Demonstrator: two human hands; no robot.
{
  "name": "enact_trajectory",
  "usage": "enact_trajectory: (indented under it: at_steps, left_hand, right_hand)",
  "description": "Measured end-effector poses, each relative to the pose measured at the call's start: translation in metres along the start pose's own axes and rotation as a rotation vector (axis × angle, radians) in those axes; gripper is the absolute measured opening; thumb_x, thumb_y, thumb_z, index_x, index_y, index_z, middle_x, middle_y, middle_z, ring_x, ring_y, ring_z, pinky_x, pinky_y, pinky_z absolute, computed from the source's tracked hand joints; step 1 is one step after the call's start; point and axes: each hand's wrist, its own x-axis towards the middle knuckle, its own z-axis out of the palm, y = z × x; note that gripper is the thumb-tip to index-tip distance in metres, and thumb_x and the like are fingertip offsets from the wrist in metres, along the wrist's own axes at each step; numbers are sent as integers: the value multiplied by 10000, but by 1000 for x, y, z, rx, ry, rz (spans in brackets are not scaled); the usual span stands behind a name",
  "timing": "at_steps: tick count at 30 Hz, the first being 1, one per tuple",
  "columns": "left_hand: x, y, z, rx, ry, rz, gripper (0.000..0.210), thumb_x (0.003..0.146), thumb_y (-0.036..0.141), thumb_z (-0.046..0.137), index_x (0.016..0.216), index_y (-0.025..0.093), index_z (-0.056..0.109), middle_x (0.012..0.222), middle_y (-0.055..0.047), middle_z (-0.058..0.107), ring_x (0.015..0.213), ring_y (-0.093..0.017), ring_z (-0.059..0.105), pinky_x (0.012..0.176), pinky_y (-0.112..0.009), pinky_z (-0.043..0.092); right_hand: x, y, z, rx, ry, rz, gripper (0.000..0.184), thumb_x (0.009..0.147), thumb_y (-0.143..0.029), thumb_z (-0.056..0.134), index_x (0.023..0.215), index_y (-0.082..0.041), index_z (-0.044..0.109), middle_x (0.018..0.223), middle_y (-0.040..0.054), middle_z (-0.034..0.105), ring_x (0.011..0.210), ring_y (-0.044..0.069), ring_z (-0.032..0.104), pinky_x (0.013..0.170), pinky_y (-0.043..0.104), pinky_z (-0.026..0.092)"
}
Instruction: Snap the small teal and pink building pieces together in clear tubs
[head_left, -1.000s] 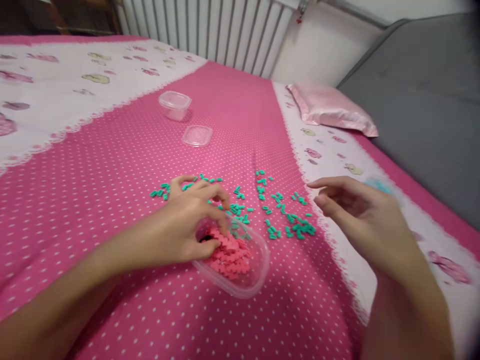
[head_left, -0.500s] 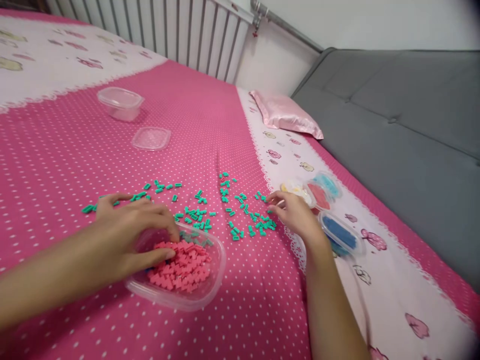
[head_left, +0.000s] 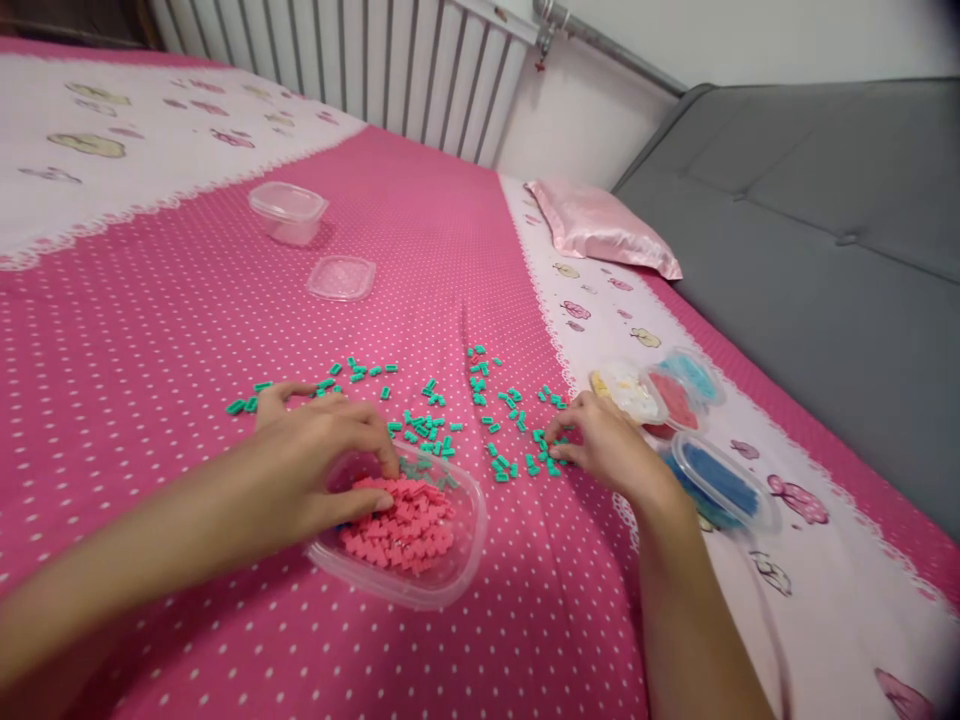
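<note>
My left hand (head_left: 326,455) is on the far left side of a clear plastic container (head_left: 469,560), gripping its wall. The thumb is inside, against the small pink toy bricks (head_left: 405,525); the little finger stretches out beyond the rim. Some blue shows beneath this hand. My right hand (head_left: 600,445) is low over the right end of the scattered small green toy bricks (head_left: 427,425). Its thumb and fingers are curled together at a green brick, partly hidden by the fingers. Several green bricks are seen through the container's far wall.
To the right sit lidded tubs: white and yellow (head_left: 630,390), red (head_left: 673,400), light blue (head_left: 690,375) and dark blue (head_left: 720,480). A clear tub (head_left: 289,212) and a lid (head_left: 341,278) lie farther back. A pink pillow (head_left: 604,230) rests by the grey headboard (head_left: 810,190).
My right hand has come down and toward me onto the green bricks, its fingers closing. My left hand stays at the container. The whole view has shifted, so things appear farther right.
</note>
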Motion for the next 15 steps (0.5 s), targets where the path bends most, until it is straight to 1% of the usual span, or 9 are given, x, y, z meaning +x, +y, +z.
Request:
enact_trajectory:
  at_steps: [4,7,12,13,15]
  left_hand:
    - [0,5,-3,17,-3,8,299,934,583,624,900,318,756,999,19,714,943,-210,630,993,-435,255]
    - [-1,9,-6,23,-22,38,273,958,564,616,957,328,752,1062,21,705,1016,-220,620,966,-412,243]
    - [-2,17,-11,-19,-55,11,176,954,490,674,945,323,729,1093,59,693,1081,-200,606,954,-387,213]
    - [-2,18,-12,-26,-57,7,176,954,489,677,947,322,729,1098,62,691,1084,-194,604,957,-381,212]
    - [-2,20,-13,-37,-51,6,193,954,504,674,949,320,730,1094,63,688,1074,-187,606,961,-378,205]
  right_hand:
    - [-1,1,-4,-25,-43,22,121,781,-161,809,768,-280,790,944,63,643,1036,310,629,840,411,381]
    - [-1,3,-5,-15,-71,9,135,793,-164,792,712,-265,753,902,37,678,988,278,648,781,373,344]
    - [-2,11,-3,47,-77,-10,152,834,-143,730,729,-251,704,809,-24,741,819,193,679,768,341,348]
    - [-2,13,-2,50,-72,-5,154,837,-138,716,733,-252,702,785,-31,744,788,186,680,769,342,345]
    - [-1,15,0,39,-59,9,148,797,-122,726,743,-260,716,778,-32,749,785,196,686,770,349,329]
